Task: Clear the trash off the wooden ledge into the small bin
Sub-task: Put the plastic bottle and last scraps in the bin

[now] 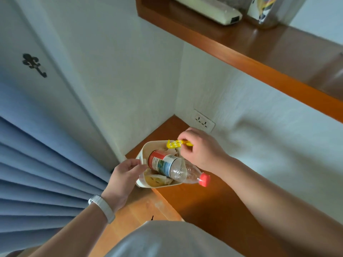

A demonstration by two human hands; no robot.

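Note:
A small cream bin [148, 145] sits at the corner end of the low wooden ledge [213, 199]. My left hand [126, 175] grips the bin's near-left rim. An empty clear plastic bottle [172, 167] with a red cap and a red, white and blue label lies tilted across the bin, its cap end sticking out over the right rim. Crumpled wrappers show under it. My right hand [198, 149] pinches a yellow wrapper [175, 143] just above the bin's far rim.
A wall socket [203, 121] is set in the white wall behind the bin. Blue curtain [37, 173] hangs at the left. An upper wooden shelf [241, 51] carries a white device [209, 10] and a patterned cup [263, 10].

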